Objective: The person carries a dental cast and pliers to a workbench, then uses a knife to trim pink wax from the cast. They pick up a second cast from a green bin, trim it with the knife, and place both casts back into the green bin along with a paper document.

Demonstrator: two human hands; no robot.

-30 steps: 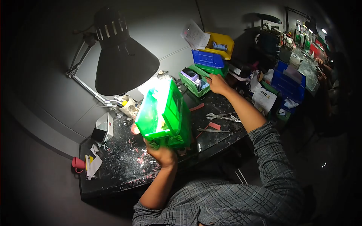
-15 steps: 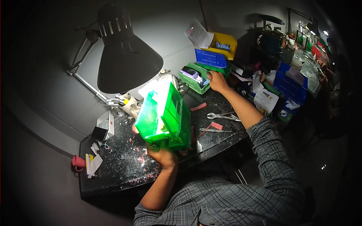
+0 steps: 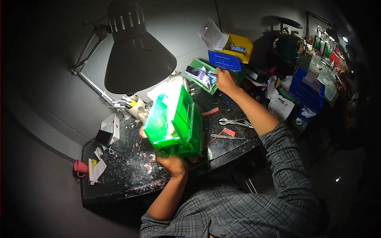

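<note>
My left hand (image 3: 171, 163) is closed around the lower front of a green plastic bin (image 3: 184, 119), tilted under the lamp; a second green bin seems nested against it. Bright glare washes out part of its inside. At the back of the bench, my right hand (image 3: 228, 83) has its fingers closed at the right edge of a smaller green bin (image 3: 195, 64). That bin is tilted and holds a dark-screened phone (image 3: 193, 71), white paper and a blue item. My right fingertips are partly hidden. A blue bin (image 3: 224, 61) and a yellow bin (image 3: 244, 45) are stacked just behind that hand.
A black desk lamp (image 3: 139, 63) overhangs the bench (image 3: 131, 170). Pliers (image 3: 234, 122), tweezers (image 3: 226, 137) and red strips (image 3: 210, 112) lie on the right. A pink mug (image 3: 80, 167) stands at the left edge. More blue bins (image 3: 305, 93) stand at right.
The smaller green bin has shifted slightly up and left and turned, with my right hand moving along at its edge. My left hand's green bin is nearly where it was.
</note>
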